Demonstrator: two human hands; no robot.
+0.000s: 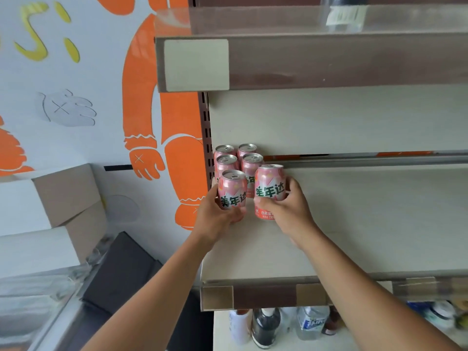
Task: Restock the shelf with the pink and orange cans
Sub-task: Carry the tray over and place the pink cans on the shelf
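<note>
Shelf (367, 211) lies open right of cans (238, 160).

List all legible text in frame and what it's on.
"美年达": front-left can, gripped by left hand.
"美年达": front-right can, gripped by right hand.
"330": low on front-right can; neighbouring print too small.
Blurred, unreadable: bottle label, top-shelf tag.

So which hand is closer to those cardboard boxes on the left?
The left. The left hand, gripping a pink can, is right of the cardboard boxes; the right hand, gripping a second pink can, is farther right along the shelf.
</note>
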